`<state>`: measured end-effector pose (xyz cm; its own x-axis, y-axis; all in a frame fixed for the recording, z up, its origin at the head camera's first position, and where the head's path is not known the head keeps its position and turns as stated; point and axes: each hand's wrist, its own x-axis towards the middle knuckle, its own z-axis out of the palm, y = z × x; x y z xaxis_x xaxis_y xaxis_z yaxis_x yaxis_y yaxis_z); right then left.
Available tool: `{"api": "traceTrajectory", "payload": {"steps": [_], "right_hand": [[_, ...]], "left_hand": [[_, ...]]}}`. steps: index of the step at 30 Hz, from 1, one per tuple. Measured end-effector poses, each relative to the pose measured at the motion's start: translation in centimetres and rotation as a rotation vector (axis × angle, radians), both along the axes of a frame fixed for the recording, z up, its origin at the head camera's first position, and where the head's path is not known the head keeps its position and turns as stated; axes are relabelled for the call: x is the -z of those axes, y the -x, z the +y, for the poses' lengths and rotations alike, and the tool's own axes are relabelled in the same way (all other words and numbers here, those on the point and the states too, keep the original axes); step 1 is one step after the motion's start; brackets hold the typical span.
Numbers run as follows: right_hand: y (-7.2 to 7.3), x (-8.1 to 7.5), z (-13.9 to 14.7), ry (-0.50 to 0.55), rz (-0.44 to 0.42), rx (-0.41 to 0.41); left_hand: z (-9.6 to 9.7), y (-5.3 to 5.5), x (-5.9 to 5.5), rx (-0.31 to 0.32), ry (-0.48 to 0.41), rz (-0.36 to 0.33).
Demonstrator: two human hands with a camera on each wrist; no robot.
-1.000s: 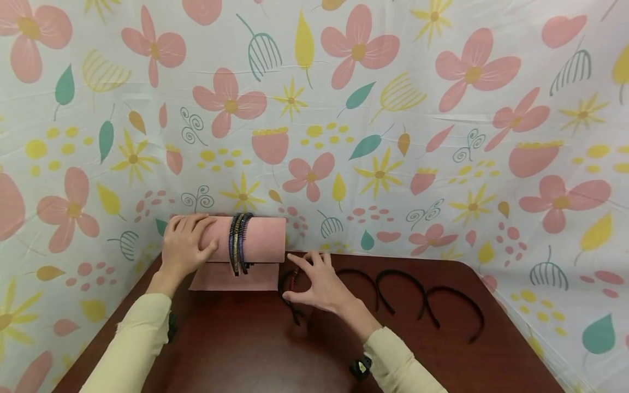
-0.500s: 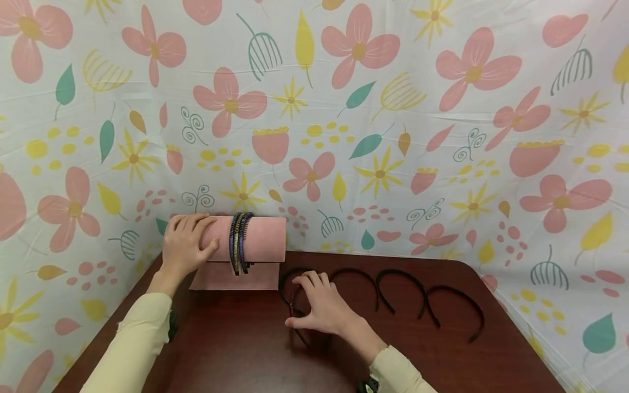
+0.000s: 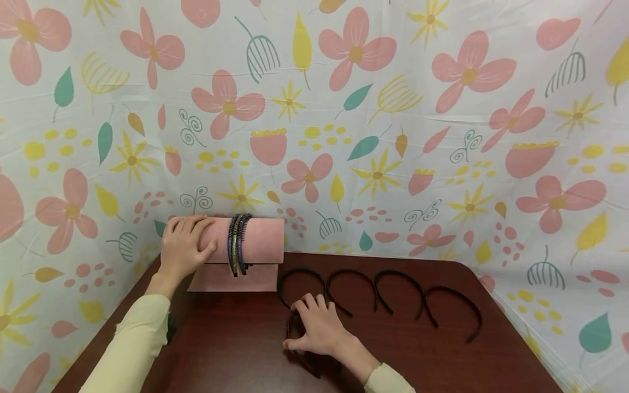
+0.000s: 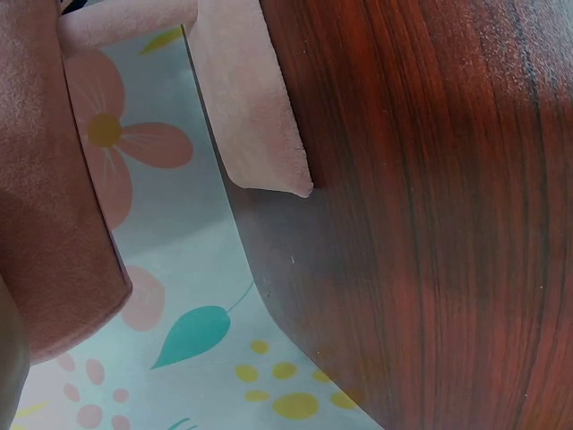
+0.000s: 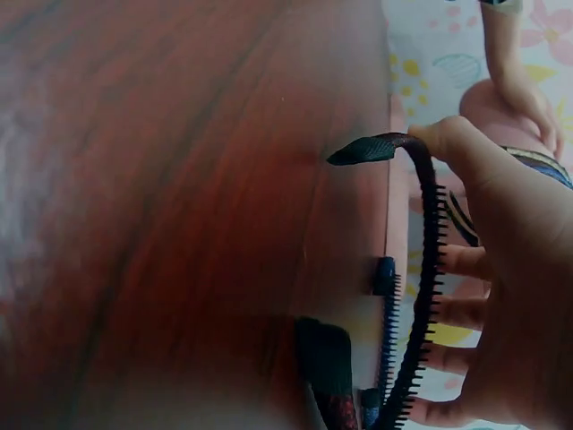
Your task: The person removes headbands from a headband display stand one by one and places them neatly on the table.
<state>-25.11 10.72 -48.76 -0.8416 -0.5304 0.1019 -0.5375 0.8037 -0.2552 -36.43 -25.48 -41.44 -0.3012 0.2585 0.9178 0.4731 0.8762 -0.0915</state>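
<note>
My left hand [image 3: 182, 245] grips the left end of a pink headband stand [image 3: 267, 240], a padded roll on a base, with its fingers over the top and thumb in front. Several glittery headbands [image 3: 236, 243] in blue, gold and black circle the roll's middle. My right hand [image 3: 319, 327] holds a dark red and black toothed headband [image 5: 421, 305] over the front middle of the table. In the right wrist view the fingers lie along its toothed inner side and the thumb is near one tip. The left wrist view shows the stand's pink base [image 4: 251, 116], the hand mostly hidden.
Several plain black headbands [image 3: 400, 272] lie in a row on the dark red wooden table [image 3: 236, 344], from beside the stand to the right. A flower-printed cloth [image 3: 314, 109] hangs close behind the table's back edge and along both sides.
My right hand has picked the red and black headband up from beside the stand and drawn it toward me, uncovering the leftmost black headband. The left hand has stayed on the stand.
</note>
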Motion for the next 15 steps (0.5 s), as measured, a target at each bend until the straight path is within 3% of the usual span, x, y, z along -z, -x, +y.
{"api": "traceTrajectory", "payload": {"steps": [15], "right_hand": [[-0.5,0.0,-1.1,-0.075,-0.053,-0.003]], "left_hand": [[-0.1,0.3,0.2,-0.001,0.003,0.002]]}}
